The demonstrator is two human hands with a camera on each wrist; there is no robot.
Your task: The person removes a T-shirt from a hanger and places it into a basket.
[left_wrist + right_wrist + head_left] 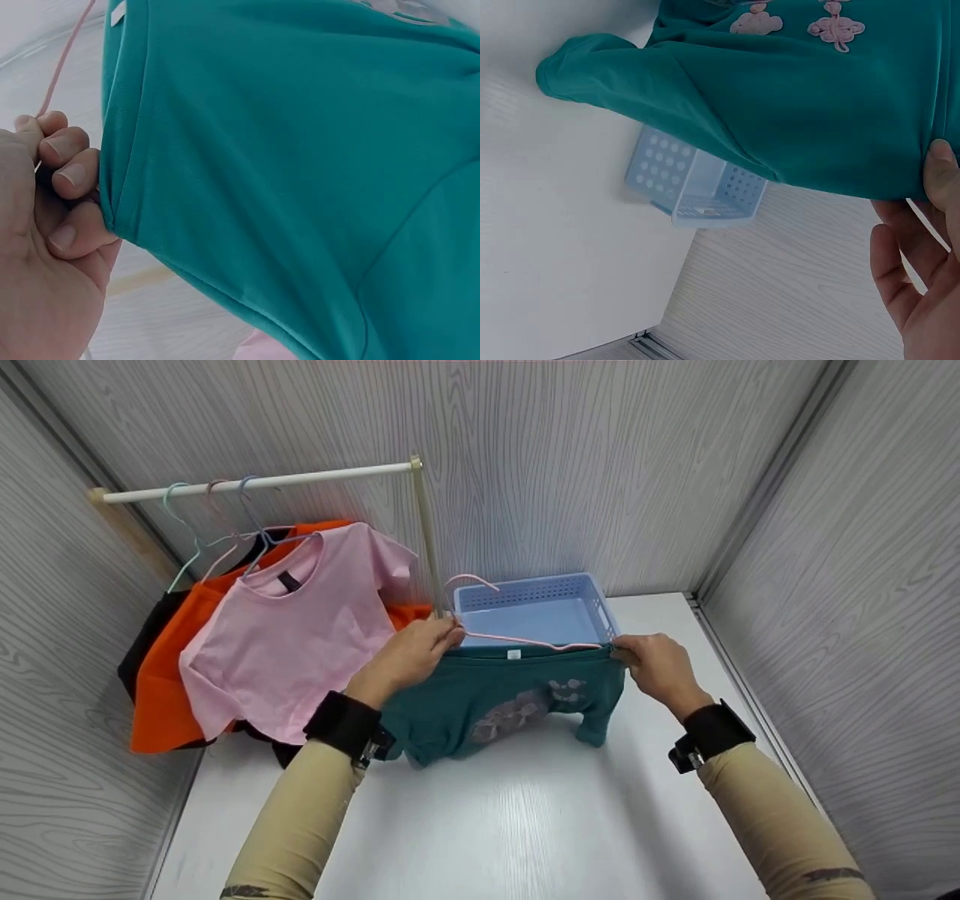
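Note:
A teal green garment (517,697) hangs stretched between my two hands, its banded edge and small white label uppermost. Pale pink flower-like patches (836,28) decorate its front; I cannot tell whether the hanging tubes are sleeves or legs. My left hand (416,651) pinches one end of that edge along with a pink hanger (525,639). The hanger's hook rises above the left hand, and its bar runs along the garment's top edge. My right hand (656,664) pinches the other corner, thumb on the outside of the cloth (900,150).
Behind the garment a light blue basket (534,592) stands by the back wall. To the left, a rack with a white rail (330,476) carries a pink T-shirt (315,630), an orange garment (161,697) and black clothing (142,637). White table (517,832) below.

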